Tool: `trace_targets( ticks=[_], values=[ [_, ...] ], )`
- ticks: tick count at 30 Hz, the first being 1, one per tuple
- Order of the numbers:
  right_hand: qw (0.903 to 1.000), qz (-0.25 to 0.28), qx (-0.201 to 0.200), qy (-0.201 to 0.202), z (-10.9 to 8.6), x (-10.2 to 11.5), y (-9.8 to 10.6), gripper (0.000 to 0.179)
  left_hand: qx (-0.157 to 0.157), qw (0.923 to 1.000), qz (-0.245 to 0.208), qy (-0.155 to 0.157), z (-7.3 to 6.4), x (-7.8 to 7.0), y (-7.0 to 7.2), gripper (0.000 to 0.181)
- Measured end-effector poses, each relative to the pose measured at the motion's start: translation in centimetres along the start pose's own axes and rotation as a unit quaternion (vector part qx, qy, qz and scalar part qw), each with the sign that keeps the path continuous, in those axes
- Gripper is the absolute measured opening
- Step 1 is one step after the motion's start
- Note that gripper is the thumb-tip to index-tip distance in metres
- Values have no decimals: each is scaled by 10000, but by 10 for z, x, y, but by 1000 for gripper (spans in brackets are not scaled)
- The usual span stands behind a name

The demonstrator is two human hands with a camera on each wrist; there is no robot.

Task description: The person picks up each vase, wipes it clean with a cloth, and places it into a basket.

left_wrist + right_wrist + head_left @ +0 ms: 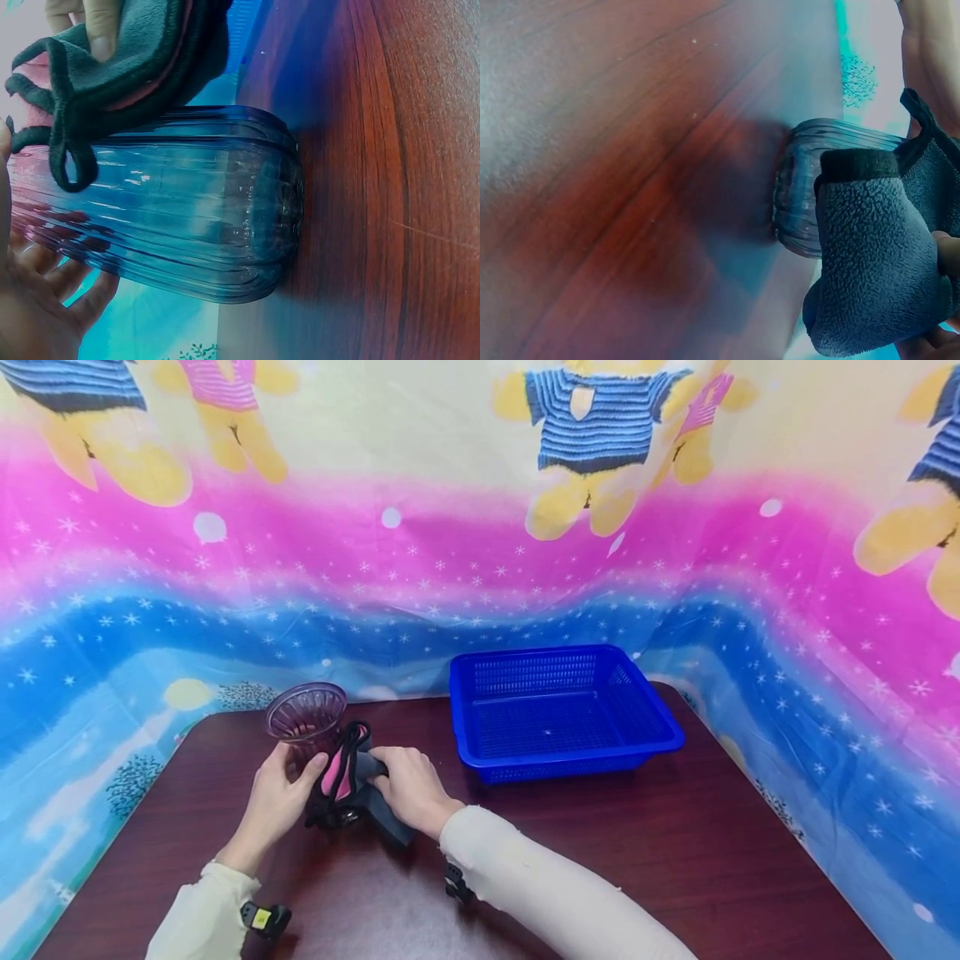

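A clear, ribbed vase [306, 710] with a flared rim is at the table's left side, its mouth facing up. My left hand [272, 802] grips it below the rim, thumb on the near side and fingers round the far side. In the left wrist view the vase's body [202, 210] shows its rounded base right at the tabletop. My right hand [412, 787] holds a bunched grey-and-pink cloth [386, 810] with black edging against the vase's right side. In the right wrist view the grey cloth [885, 262] covers part of the vase [796, 187].
A blue plastic basket [570, 762] with perforated walls stands at the back right of the dark reddish-brown wooden table [675, 860]. A printed curtain [420, 568] with bears and snowflakes hangs round the table's back and sides.
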State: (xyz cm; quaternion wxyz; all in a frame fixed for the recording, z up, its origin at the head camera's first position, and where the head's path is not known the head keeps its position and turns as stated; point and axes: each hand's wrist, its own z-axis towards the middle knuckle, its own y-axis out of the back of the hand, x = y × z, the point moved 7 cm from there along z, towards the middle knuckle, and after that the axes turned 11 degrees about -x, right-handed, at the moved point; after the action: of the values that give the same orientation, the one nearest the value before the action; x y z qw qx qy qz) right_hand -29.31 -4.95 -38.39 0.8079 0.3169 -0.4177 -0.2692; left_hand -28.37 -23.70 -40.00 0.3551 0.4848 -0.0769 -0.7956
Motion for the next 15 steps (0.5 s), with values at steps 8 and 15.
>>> trace_targets(
  ticks=[8,15],
  values=[
    [9995,-114,-186,236,5,9,10,23,49,10000,-27,35,0,-2,1,39],
    [9994,-214,-35,275,4,11,6,20,69,9999,-100,-2,0,-4,1,37]
  ],
)
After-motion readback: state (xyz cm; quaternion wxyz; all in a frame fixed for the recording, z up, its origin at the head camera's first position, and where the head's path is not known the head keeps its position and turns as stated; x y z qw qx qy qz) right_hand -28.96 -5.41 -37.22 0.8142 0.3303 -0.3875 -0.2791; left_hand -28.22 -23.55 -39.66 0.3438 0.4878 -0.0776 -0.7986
